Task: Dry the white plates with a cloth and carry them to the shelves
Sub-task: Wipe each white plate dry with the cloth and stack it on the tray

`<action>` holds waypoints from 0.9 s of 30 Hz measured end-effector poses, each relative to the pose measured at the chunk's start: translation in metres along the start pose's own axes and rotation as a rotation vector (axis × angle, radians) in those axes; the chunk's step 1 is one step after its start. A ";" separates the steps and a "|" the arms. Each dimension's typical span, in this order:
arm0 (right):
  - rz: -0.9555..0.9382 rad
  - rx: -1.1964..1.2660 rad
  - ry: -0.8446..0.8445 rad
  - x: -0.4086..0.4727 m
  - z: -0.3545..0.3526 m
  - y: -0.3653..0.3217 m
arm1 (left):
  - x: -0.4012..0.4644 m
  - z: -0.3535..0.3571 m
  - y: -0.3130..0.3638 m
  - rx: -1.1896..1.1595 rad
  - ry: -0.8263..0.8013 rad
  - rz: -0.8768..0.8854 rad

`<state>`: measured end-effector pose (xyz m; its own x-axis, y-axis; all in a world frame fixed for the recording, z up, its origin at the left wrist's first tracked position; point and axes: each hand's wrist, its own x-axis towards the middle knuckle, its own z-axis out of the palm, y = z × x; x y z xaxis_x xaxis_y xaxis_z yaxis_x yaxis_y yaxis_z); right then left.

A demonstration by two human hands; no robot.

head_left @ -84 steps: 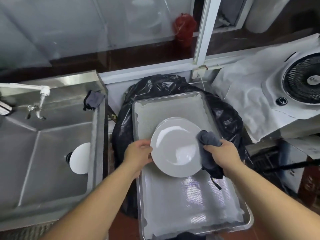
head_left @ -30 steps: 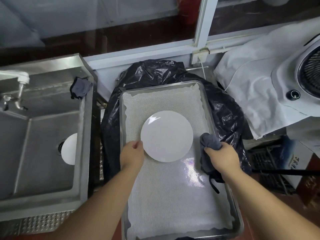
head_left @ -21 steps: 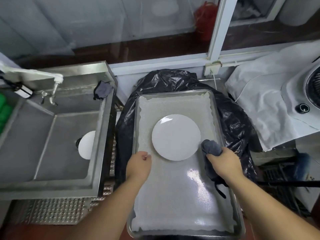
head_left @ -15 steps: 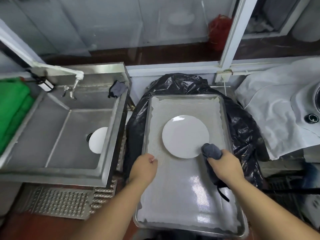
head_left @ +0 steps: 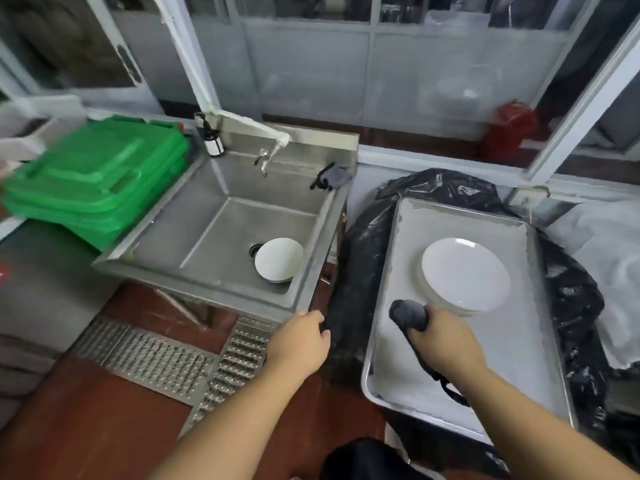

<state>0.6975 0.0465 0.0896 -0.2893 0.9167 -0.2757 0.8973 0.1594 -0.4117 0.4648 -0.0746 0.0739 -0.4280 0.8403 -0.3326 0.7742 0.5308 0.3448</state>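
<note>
Right hand point(head_left: 441, 336) grips dark cloth point(head_left: 408, 315) beside stacked plates point(head_left: 465, 275); left hand point(head_left: 301, 341) empty.

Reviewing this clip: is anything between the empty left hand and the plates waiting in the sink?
Only the sink's near rim. The left hand hovers just outside that corner, holding nothing, and the plates in the sink lie beyond it on the basin floor by the drain, uncovered. Reaching over the rim looks clear. The right hand holds the cloth.
</note>
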 end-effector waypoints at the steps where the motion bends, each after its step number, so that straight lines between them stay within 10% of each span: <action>1: -0.038 -0.031 -0.010 -0.006 0.009 -0.018 | -0.010 -0.007 -0.018 0.004 0.017 -0.003; 27: -0.711 -0.380 -0.362 0.041 0.179 -0.389 | -0.022 -0.119 -0.298 -0.021 0.163 -0.427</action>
<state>0.2773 -0.0430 0.0830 -0.8513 0.3918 -0.3489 0.4959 0.8180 -0.2914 0.1882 -0.2384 0.0833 -0.7758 0.5511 -0.3072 0.5035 0.8342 0.2249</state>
